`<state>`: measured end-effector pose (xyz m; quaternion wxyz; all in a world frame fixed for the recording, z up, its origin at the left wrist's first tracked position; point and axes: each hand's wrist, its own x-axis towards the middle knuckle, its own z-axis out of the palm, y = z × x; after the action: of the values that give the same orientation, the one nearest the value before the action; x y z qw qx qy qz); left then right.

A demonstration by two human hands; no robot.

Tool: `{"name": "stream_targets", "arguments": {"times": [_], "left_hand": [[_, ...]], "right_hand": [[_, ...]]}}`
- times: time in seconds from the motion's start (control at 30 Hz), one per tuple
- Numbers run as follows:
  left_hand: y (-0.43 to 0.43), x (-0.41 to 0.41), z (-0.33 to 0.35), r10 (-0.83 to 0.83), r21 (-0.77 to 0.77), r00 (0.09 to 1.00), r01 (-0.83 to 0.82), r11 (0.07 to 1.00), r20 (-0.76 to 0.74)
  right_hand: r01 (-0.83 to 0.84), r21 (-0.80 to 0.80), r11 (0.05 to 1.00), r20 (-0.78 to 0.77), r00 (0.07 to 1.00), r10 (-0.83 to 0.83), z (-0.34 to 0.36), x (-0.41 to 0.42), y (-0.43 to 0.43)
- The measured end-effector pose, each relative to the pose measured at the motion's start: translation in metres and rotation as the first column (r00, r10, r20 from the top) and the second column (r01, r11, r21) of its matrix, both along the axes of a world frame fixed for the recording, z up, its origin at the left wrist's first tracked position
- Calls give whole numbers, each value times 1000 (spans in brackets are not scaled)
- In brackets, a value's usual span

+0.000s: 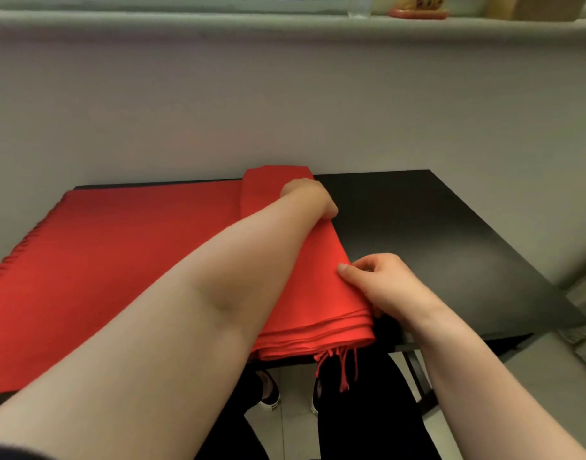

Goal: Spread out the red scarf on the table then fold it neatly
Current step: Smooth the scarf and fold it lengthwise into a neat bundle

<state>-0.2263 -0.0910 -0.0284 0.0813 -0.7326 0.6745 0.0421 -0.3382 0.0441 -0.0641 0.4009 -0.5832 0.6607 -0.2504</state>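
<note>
Table (434, 234): was black and filled the middle of the frame, bare on its right side.
Scarf (119, 260): was red, lay flat at left, with a folded stack in the middle.
Feel: looked soft, light and floppy; best held at the stack's corners.
Left hand (313, 197): pressed the stack's far end; fingers hidden, cannot tell.
Right hand (384, 287): pinched the stack's right edge, fingers together.
Tassels (338, 366): hung off the near edge.

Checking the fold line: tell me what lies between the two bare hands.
In the head view, only the folded edge of the red fringed scarf runs between the left hand and the right hand, bordering the black table.
</note>
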Motion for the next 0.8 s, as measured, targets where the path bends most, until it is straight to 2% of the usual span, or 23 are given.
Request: {"name": "stream_targets", "arguments": {"times": [0.13,0.23,0.33,0.4,0.53,0.67,0.8], "left_hand": [[-3,-17,-5,-76,37,989,72,997,131],[-10,-22,-8,-80,37,994,78,996,78],[-18,-30,-4,-80,9,996,81,997,-41],[-22,-40,1,-116,-64,983,107,992,-142],[-30,-57,20,-189,-256,878,80,963,-439],[-37,-36,37,-220,-270,758,60,961,-614],[-27,16,45,-216,-301,676,-9,953,-705]], "right_hand": [[-22,2,1000,60,998,22,-4,-1,-1],[5,-44,999,75,997,-2,-8,-6,-4],[67,-86,994,69,996,-61,-5,-24,-10],[116,-119,986,30,993,-113,3,-43,-14],[172,-250,953,-54,980,-191,32,-71,-15],[71,-393,917,-162,976,-145,61,-61,-6],[-78,-444,893,-276,960,-53,77,-14,4]]}}
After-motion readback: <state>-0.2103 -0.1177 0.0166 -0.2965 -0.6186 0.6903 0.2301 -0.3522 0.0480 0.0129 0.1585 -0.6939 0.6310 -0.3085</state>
